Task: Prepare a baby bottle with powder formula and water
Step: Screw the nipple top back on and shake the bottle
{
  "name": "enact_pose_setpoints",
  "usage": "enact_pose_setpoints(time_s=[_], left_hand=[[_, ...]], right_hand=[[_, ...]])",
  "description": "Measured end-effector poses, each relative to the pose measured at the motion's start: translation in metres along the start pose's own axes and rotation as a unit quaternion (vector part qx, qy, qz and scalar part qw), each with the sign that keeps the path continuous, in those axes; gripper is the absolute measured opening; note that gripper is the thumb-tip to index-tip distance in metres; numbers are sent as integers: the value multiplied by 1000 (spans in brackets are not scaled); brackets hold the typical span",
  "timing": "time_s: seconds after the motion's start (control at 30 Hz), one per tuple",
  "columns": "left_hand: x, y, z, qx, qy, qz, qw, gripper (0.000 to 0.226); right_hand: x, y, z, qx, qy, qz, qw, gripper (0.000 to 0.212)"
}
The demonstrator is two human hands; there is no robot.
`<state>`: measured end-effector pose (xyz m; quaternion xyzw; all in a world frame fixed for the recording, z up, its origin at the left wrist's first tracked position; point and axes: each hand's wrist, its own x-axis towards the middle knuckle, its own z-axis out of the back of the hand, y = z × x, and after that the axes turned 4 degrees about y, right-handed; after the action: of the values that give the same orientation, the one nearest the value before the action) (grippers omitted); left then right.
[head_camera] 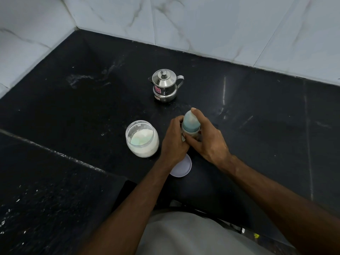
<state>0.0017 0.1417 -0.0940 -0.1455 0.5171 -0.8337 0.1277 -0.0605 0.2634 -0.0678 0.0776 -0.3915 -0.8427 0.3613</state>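
— On the black counter [248, 100], at the left of the action, an open jar [142, 138] is being shown standing upright, its lid off, white powder [142, 135] sitting inside with something pale green lying in it.

— And beside it?

— Just right of the jar, the baby bottle [191, 124] is being held upright on the counter between both hands. The left hand [174, 142] is being wrapped round the bottle's lower body, fingers curled against it. The bottle's contents are being hidden; nothing can be told of them.

— The cap?

— A clear domed cap with a bluish tint is being gripped from the right by the right hand [208, 139], forefinger being laid over the dome's tip, thumb being pressed low near the collar.

— Anything under the wrists?

— A white round lid [182, 167] is being partly covered by the left wrist, lying flat just in front of the bottle.

— Further back?

— A small steel kettle [165, 85], lid on, is being left standing apart behind the bottle, near the marbled wall tiles [202, 23].
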Motion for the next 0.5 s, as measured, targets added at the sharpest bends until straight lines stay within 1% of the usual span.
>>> enact_pose_setpoints(time_s=[0.2, 0.4, 0.5], left_hand=[[-1, 2, 2, 0, 15, -1, 1000, 55], [-3, 9, 16, -29, 64, -9, 997, 53], [-13, 10, 18, -41, 53, 9, 998, 51]], right_hand=[[-3, 3, 0, 17, 10, -13, 1000, 80], [-2, 4, 8, 41, 24, -5, 999, 81], [3, 2, 20, 89, 31, -4, 996, 82]])
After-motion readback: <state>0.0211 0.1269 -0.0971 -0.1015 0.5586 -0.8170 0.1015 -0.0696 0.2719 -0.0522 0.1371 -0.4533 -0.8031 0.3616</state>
